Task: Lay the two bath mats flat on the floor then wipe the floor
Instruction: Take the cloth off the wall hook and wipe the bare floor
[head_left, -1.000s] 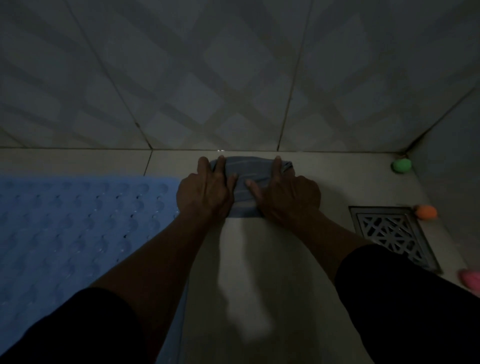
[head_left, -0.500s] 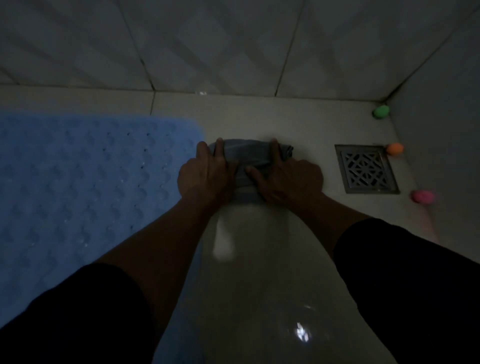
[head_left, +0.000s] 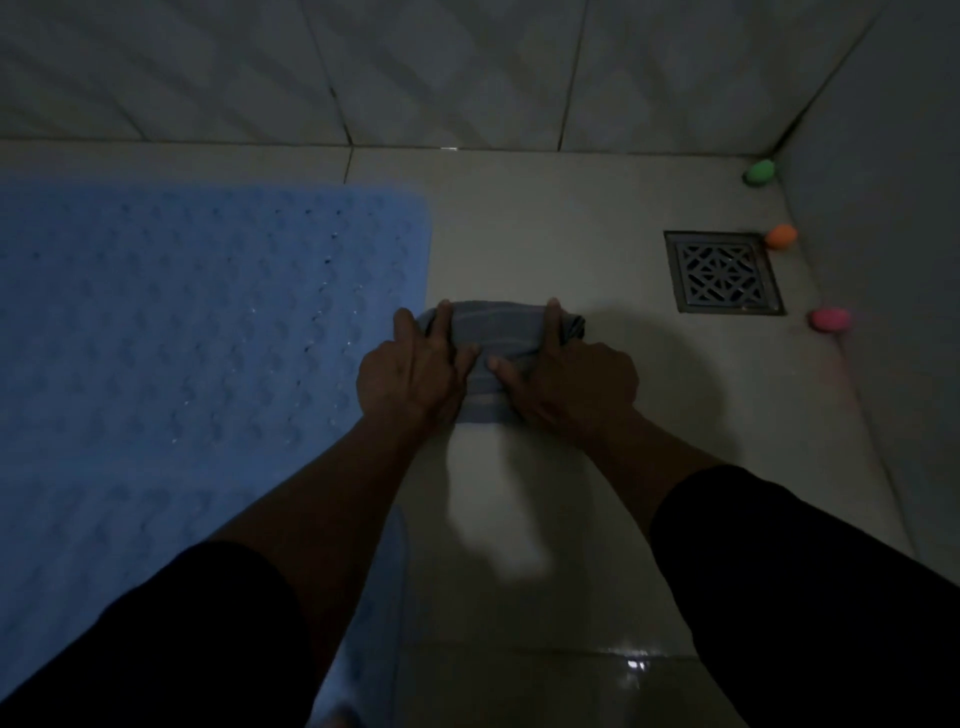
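A folded grey-blue cloth (head_left: 496, 325) lies on the pale tiled floor (head_left: 545, 234). My left hand (head_left: 415, 369) presses on its left side and my right hand (head_left: 566, 374) on its right side, fingers stretched forward over the cloth. A blue bath mat (head_left: 197, 338) with a bumpy surface lies flat on the floor to the left, its edge beside my left hand. Whether a second mat joins it lower down is hidden by my left arm.
A square metal floor drain (head_left: 722, 271) sits right of the cloth. Three small egg-shaped objects line the right wall: green (head_left: 759, 172), orange (head_left: 781, 236), pink (head_left: 830, 319). The tiled wall (head_left: 467, 67) rises just beyond.
Both hands have drawn the cloth back from the far wall toward me across the floor, leaving a lighter streak on the tiles.
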